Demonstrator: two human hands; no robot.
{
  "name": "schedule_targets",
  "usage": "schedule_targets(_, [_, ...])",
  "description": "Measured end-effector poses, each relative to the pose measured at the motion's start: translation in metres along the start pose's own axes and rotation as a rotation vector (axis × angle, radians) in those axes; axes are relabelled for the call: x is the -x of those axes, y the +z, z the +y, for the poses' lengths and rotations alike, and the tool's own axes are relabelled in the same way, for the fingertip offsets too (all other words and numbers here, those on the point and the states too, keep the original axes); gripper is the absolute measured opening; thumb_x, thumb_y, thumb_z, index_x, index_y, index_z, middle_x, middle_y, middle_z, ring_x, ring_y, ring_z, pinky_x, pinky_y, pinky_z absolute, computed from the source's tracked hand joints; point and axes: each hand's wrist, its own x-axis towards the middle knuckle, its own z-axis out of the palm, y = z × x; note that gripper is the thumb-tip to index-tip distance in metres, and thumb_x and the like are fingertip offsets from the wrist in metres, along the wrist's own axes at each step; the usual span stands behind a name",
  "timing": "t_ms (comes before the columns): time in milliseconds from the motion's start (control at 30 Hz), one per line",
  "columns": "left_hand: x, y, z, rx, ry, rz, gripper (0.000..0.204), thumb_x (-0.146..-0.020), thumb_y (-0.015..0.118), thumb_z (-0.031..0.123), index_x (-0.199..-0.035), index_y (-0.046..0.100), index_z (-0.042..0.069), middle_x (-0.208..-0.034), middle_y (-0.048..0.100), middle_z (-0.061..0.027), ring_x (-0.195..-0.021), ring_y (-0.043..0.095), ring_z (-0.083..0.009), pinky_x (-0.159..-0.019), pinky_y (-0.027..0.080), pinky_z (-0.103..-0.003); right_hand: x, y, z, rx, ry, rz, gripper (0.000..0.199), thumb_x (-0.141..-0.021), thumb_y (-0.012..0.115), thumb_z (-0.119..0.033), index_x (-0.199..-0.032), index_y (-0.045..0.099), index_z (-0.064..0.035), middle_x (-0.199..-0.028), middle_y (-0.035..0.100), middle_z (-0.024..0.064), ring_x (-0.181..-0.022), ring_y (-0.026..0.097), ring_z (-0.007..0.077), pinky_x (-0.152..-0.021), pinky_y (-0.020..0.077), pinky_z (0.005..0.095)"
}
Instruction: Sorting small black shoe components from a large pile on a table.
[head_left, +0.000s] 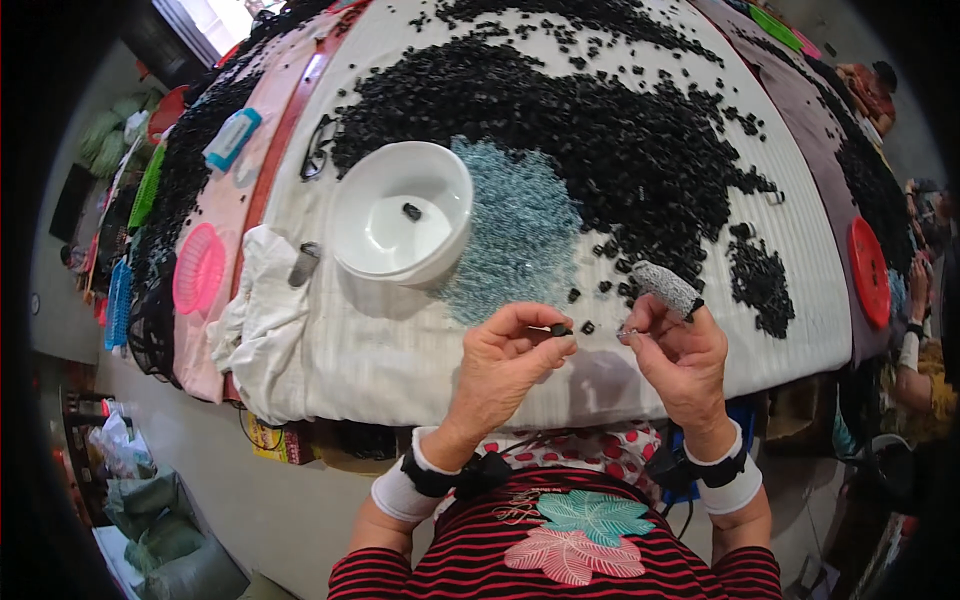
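Note:
My left hand [510, 360] pinches a small black plastic piece [560, 330] between thumb and index finger. Close by on the right, my right hand [685, 350] has its thumb and fingertip closed on a tiny silvery metal part [626, 333], too small to name exactly. A speckled grey sleeve [668, 287] covers one finger of that hand. Between the hands, a loose black piece lies on the white cloth [400, 370]. Beyond them spread a heap of bluish-silver small metal parts [510, 230] and a larger heap of black plastic pieces [600, 150]. One black piece sits inside the white bowl [350, 235].
Left of the bowl lie a crumpled white cloth [262, 300], glasses [318, 148], a pink basket [200, 268] and a blue-and-white packet [232, 139]. A small black pile [760, 285] and a red lid-like disc [868, 272] are on the right. Other people sit at the right edge.

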Motion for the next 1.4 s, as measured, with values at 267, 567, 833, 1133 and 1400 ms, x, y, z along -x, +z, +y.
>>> schedule_targets(267, [0.007,0.012,-0.008,-0.271,0.246,-0.052,0.025,-0.078,0.067,-0.008,-0.101,0.058,-0.002,-0.098,0.062,-0.0073,-0.088,0.061,-0.0113,-0.073,0.054,-0.025,0.013,0.004,0.001,-0.220,0.024,-0.042,0.046,-0.079,0.058,0.012,-0.123,0.047,0.0040,-0.098,0.056,0.0056,-0.091,0.054,0.0122,-0.087,0.0438,0.0264])
schedule_targets(567, [0.000,-0.004,-0.011,0.391,-0.177,-0.157,0.017,-0.083,0.063,0.000,-0.099,0.057,0.001,-0.088,0.062,-0.0074,-0.072,0.062,-0.0136,-0.060,0.052,-0.024,0.016,0.007,0.007,-0.202,-0.045,-0.010,0.044,-0.078,0.059,0.012,-0.120,0.050,0.0051,-0.095,0.057,0.0060,-0.087,0.055,0.0118,-0.085,0.0464,0.0276])
schedule_targets(833, [-0.001,0.009,-0.007,0.363,-0.233,-0.212,0.019,-0.085,0.064,0.003,-0.103,0.059,-0.001,-0.085,0.065,-0.0092,-0.074,0.066,-0.0170,-0.060,0.055,-0.025,0.017,0.009,0.009,-0.095,-0.157,0.007,0.043,-0.075,0.059,0.013,-0.116,0.052,0.0040,-0.092,0.058,0.0072,-0.082,0.057,0.0131,-0.077,0.0477,0.0266])
schedule_targets(1133, [0.005,0.012,-0.004,0.015,-0.151,-0.163,0.024,-0.084,0.065,0.003,-0.107,0.059,-0.004,-0.091,0.066,-0.0117,-0.080,0.067,-0.0169,-0.063,0.055,-0.023,0.015,0.009,0.013,0.156,-0.211,0.039,0.032,-0.074,0.061,0.009,-0.104,0.056,0.0018,-0.084,0.058,0.0080,-0.073,0.059,0.0168,-0.066,0.0474,0.0274])
schedule_targets(1400, [0.008,0.008,-0.019,-0.443,0.190,-0.063,0.023,-0.081,0.068,0.001,-0.103,0.063,-0.004,-0.094,0.068,-0.0093,-0.083,0.065,-0.0120,-0.072,0.053,-0.023,0.013,0.008,0.022,0.415,-0.398,-0.077,0.037,-0.073,0.062,0.009,-0.108,0.055,0.0033,-0.085,0.060,0.0120,-0.071,0.062,0.0222,-0.062,0.0498,0.0320])
